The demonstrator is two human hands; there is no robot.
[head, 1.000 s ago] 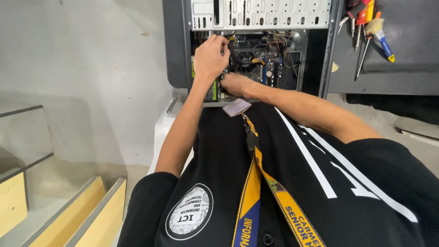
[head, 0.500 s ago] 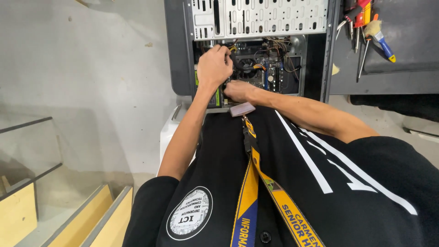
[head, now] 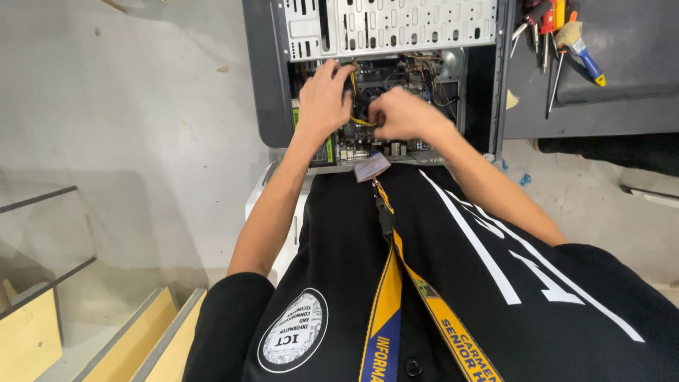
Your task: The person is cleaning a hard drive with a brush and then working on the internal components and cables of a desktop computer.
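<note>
A pale grey surface [head: 141, 106] fills the left and middle of the view, rough and bare-looking, with a small brown chip lying on it near the computer case. At the lower left stand light wooden boards [head: 127, 339] and a glass panel [head: 42, 233] with a dark edge. To the right a dark mat [head: 608, 106] lies on the surface, and on its upper edge rest several screwdrivers [head: 544, 42] and a small brush with a blue and yellow handle [head: 581, 49].

The open computer case [head: 382, 78] lies at the top centre, its dark side walls framing the inside. A perforated metal drive cage [head: 396, 25] spans the top of the opening. Below it sit the circuit board [head: 353, 141], a round fan, and a tangle of thin wires [head: 431, 71] towards the right.

Both hands are inside the case. The left hand [head: 324, 99] has its fingers curled round yellow wires [head: 353, 85] near the top of the board, grasping them. The right hand [head: 399, 113] is bunched just beside it, fingers clenched on the lower end of the same yellow wires where they bend over the board. The two hands are close together, nearly touching.

The person's black shirt [head: 438, 283] with white stripes fills the lower view. A yellow and blue lanyard [head: 396, 283] runs up the chest to a small card [head: 372, 168] resting at the case's near edge.
</note>
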